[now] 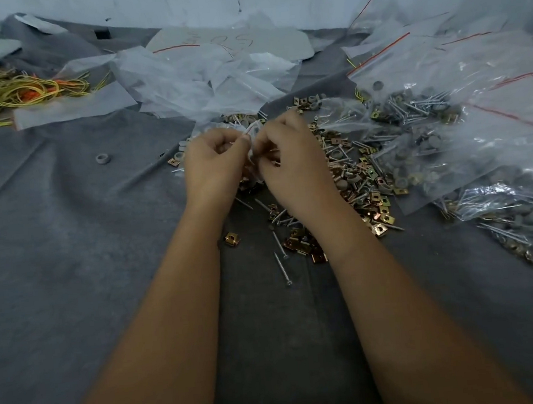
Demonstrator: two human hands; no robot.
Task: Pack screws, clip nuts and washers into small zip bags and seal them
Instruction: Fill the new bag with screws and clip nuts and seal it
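Yellow wires [23,90] lie at the grey cloth's [71,249] far left edge. Mid-cloth, the left hand [214,161] and the right hand [290,161] both pinch a small zip bag [251,139] above the loose pile of screws, clip nuts and washers [355,175]. Filled bags [464,141] crowd the right edge.

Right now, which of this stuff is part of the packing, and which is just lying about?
In the job:
left hand
right hand
small zip bag pinched between them
loose hardware pile
filled bags

Lying about:
yellow wire bundle
stray grey washer
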